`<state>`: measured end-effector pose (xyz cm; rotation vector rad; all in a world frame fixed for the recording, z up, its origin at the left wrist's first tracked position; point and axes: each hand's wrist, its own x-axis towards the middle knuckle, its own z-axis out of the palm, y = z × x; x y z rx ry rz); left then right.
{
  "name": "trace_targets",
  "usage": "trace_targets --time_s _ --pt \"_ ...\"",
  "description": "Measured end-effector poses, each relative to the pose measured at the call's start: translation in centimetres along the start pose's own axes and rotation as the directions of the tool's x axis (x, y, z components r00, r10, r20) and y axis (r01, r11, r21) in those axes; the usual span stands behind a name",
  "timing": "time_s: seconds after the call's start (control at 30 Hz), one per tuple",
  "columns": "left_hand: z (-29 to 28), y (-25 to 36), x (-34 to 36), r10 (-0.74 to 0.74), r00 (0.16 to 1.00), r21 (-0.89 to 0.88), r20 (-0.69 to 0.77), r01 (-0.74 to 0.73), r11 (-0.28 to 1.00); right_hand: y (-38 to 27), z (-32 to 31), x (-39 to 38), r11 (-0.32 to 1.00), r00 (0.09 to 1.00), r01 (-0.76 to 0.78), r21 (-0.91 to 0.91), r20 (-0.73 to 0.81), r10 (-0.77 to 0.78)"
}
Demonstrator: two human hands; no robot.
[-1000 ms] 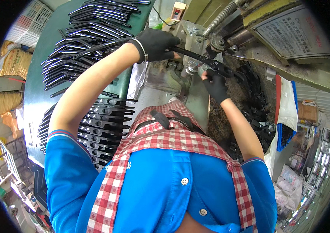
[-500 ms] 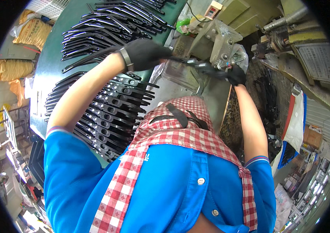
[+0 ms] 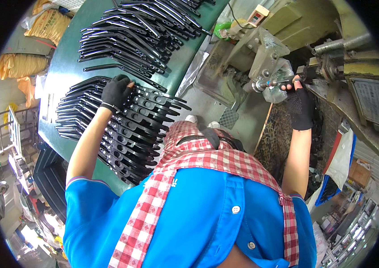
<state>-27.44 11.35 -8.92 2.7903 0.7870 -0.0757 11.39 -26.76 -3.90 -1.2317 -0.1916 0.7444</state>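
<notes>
My left hand point(image 3: 117, 93), in a black fingerless glove, is closed over the top of a row of black metal arms point(image 3: 131, 128) on the green table. These arms have bent thin ends and wider, holed plates. Its fingers curl round the nearest arm at the far end of the row. My right hand point(image 3: 300, 106), gloved the same way, is raised at the machine's metal spindle point(image 3: 267, 83). Thumb and fingertips are drawn together beside the spindle's tip; what is between them is too small to make out.
A second pile of black bent arms point(image 3: 140, 35) covers the table's point(image 3: 64, 58) far part. The press-like machine point(image 3: 354, 62) stands at right, with a foot pedal point(image 3: 228, 118) below. More black parts point(image 3: 316, 134) lie beyond my right forearm. Plastic crates point(image 3: 48, 172) stand at left.
The long black arm stretched between both hands is no longer there. My left hand has moved left and down onto the row; my right hand has moved right, up to the spindle.
</notes>
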Motion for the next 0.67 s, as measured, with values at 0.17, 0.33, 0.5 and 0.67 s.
trace_targets --time_s 0.17,0.33,0.5,0.67 --pt "0.7 -2.1 4.5 0.192 0.966 0.051 0.171 -0.203 0.978 -1.2 3.5 -1.8 0.924 0.981 0.193 -0.329 0.064 -0.182" --pt "-0.4 -0.2 5.7 0.426 0.888 0.094 0.172 -0.445 0.890 -1.6 4.5 -1.6 0.835 0.941 0.322 -0.446 0.052 -0.335" --pt "0.8 -2.4 6.2 0.372 0.911 0.147 0.178 -0.398 0.905 2.1 -2.4 -1.7 0.837 0.907 0.307 -0.452 -0.127 -0.401" --pt "2.3 -7.4 6.0 0.377 0.919 0.370 0.119 -0.393 0.842 7.2 -23.8 2.7 0.434 0.841 -0.012 -0.901 -0.244 -0.483"
